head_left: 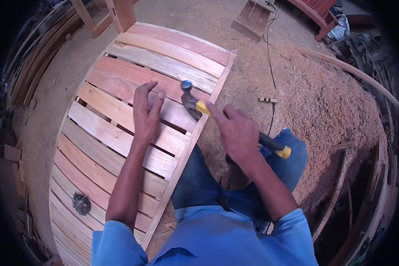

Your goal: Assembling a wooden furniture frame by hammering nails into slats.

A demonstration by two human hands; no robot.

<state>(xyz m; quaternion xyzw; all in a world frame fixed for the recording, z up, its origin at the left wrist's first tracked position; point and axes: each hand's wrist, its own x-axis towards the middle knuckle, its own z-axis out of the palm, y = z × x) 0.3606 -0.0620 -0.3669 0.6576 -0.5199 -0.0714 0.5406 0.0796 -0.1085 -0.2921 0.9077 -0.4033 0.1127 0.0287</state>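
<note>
The right hand (pixel 239 133) grips the hammer (pixel 190 101) partway along its dark handle, probably for control, its steel head blurred above the right side of the slatted panel (pixel 186 153). The left hand (pixel 148 111) is loosely bent over the flat, pinkish-to-pale slats (pixel 106 119); whether it pinches anything, I cannot tell. A dark, spiky clump (pixel 81 203), apparently nails, lies toward the left edge, likely kept within reach.
</note>
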